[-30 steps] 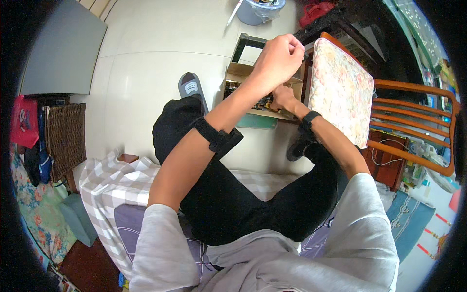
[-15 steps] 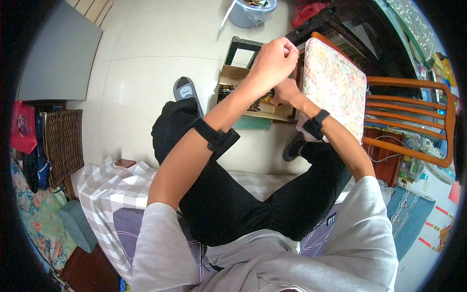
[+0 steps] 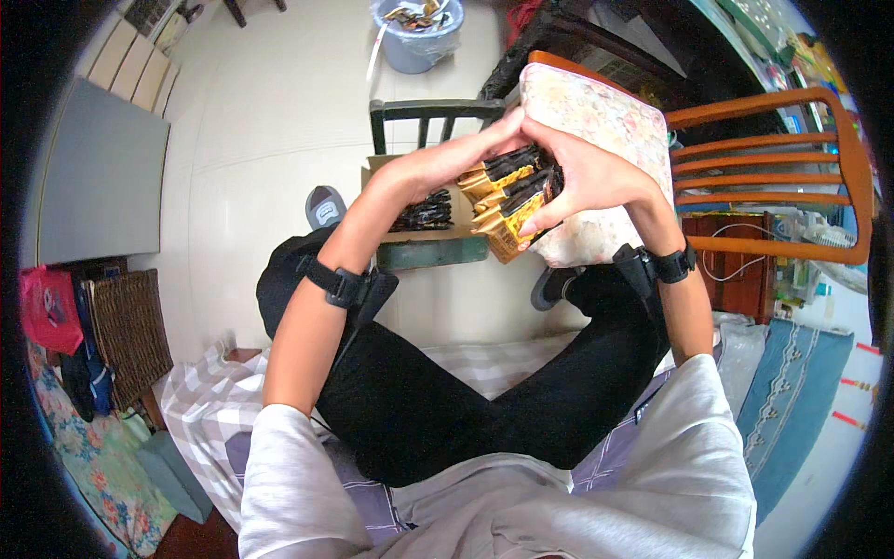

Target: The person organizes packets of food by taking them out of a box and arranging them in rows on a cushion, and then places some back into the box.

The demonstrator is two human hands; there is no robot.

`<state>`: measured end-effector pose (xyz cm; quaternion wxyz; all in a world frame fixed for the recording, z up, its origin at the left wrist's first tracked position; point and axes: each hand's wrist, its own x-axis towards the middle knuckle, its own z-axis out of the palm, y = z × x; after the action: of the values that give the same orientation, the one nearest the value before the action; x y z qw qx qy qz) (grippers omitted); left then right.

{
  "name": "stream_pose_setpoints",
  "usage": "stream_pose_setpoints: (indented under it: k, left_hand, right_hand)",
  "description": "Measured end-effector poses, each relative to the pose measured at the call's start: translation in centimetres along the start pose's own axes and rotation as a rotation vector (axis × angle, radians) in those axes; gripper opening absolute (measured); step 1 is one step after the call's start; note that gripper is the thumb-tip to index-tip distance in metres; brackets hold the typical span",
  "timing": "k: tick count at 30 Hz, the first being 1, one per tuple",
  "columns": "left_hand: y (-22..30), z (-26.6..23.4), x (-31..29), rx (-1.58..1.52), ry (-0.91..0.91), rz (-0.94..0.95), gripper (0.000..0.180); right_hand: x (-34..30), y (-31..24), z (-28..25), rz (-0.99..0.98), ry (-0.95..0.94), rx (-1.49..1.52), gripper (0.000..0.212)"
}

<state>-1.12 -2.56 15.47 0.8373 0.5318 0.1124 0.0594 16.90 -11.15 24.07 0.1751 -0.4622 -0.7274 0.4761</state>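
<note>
A bundle of black and gold packets [image 3: 510,200] is held up between my two hands. My right hand [image 3: 596,175] wraps round its right side, with the thumb lying across the front. My left hand [image 3: 498,142] closes on its upper left end, where some of the fingers are hidden behind the packets. Below my left wrist, more black packets [image 3: 426,212] stand in an open cardboard box [image 3: 410,235]. The box rests on a small dark green chair [image 3: 433,253], partly covered by my left forearm.
Right of the bundle is a wooden chair [image 3: 765,166] with a floral seat cushion [image 3: 596,107]. A blue-grey bin [image 3: 414,54] with a plastic liner stands beyond the small chair. A grey cabinet [image 3: 102,177] is at the left. My slippered foot [image 3: 325,207] is beside the box.
My right hand has come up out of the box with the bundle of packets. My left hand, earlier a loose fist above the box, now holds the bundle too. The view has shifted.
</note>
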Motion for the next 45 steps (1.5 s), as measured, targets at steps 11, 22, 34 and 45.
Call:
stream_pose_setpoints:
  k: [11, 22, 34, 45]
  left_hand:
    - [-1.6, 5.1, 2.1, -0.514, 0.068, -0.320, 0.055]
    - [-5.2, 5.3, 7.1, -0.797, 0.137, -0.160, 0.061]
    - [-5.4, 5.6, 7.2, -0.946, 0.092, -0.137, 0.054]
    - [-4.6, 5.5, 8.2, -0.781, 0.357, -0.085, 0.045]
  right_hand:
    - [-5.7, 7.0, 0.1, -0.034, 0.314, 0.436, 0.087]
    - [-7.1, 10.4, 1.2, -0.089, 0.783, -0.059, 0.057]
    - [-6.8, 10.9, 1.1, -0.123, 0.655, -0.209, 0.087]
    - [-6.5, 11.2, 0.5, -0.128, 0.672, -0.241, 0.092]
